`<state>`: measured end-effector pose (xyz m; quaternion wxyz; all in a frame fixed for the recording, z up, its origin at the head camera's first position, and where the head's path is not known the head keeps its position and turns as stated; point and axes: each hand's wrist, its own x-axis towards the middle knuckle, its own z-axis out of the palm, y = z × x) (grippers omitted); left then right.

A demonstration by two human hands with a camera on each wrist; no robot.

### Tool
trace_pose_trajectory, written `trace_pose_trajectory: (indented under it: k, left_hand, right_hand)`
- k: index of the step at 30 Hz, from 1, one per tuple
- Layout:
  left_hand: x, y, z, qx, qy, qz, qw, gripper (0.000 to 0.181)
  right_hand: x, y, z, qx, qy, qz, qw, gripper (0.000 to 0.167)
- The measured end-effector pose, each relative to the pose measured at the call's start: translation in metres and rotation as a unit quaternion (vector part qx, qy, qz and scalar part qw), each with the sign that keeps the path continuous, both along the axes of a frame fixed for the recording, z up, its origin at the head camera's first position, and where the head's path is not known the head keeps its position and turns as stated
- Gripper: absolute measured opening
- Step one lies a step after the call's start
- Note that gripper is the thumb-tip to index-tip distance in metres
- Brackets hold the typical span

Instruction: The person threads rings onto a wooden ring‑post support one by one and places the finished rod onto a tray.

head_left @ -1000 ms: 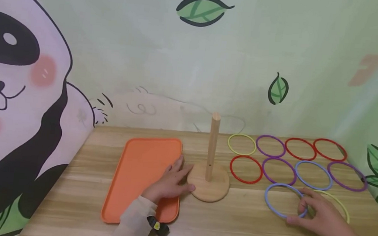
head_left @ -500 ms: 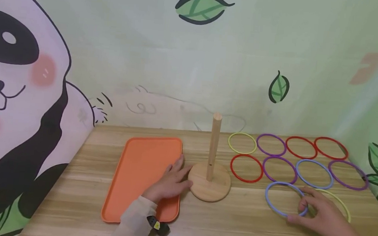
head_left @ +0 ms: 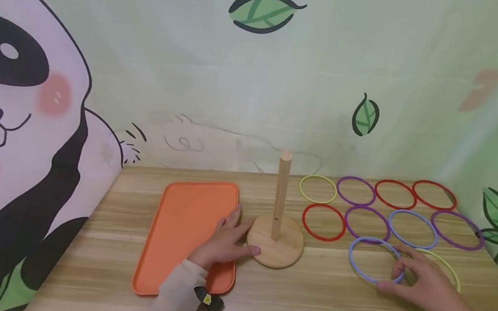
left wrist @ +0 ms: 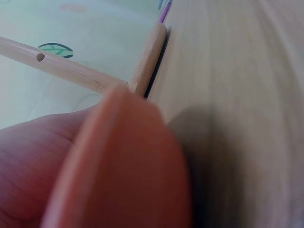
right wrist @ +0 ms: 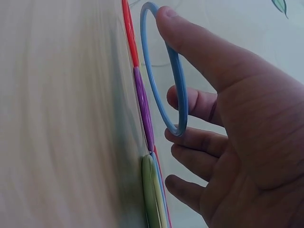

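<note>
In the head view, my right hand pinches a light blue ring by its right side between thumb and fingers. The right wrist view has that blue ring lifted off the table and tilted. My left hand lies across the right rim of an orange tray, fingers spread. Its thumb and index finger touch the left edge of a round wooden base, from which an upright wooden peg rises. No ring sits on the peg. A yellow-green ring lies partly hidden behind my right hand.
Flat on the table, right of the peg, lie two rows of rings, among them a red ring, a purple ring and a second blue ring. A printed cloth backdrop hangs behind the table.
My left thumb has shifted slightly right onto the base's edge. My right hand holds the blue ring in nearly the same place.
</note>
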<state>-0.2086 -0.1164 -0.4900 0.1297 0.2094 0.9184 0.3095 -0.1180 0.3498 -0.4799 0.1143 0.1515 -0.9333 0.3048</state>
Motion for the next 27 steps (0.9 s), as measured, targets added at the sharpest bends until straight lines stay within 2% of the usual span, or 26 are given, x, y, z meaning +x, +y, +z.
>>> trace_pose_trajectory:
  k: [6,10,20,27]
  left_hand:
    - [0.0,-0.001,0.0,0.008,-0.006,-0.018,0.9998,0.086]
    - [0.001,-0.002,-0.001,0.002,-0.003,-0.018,0.9998,0.086]
    - [0.005,0.001,-0.004,-0.025,0.016,-0.01,0.9995,0.107]
    - [0.002,0.0,-0.005,-0.033,0.025,-0.01,0.9991,0.113]
  right_hand:
    - [0.001,-0.001,-0.001,-0.01,0.003,0.007,0.9999,0.047]
    - [0.001,-0.002,-0.001,-0.015,-0.005,0.004,0.9999,0.046]
    - [0.006,-0.005,0.003,-0.034,-0.032,-0.001,0.9989,0.046]
    - [0.0,-0.011,0.006,-0.07,-0.035,0.007,0.9969,0.044]
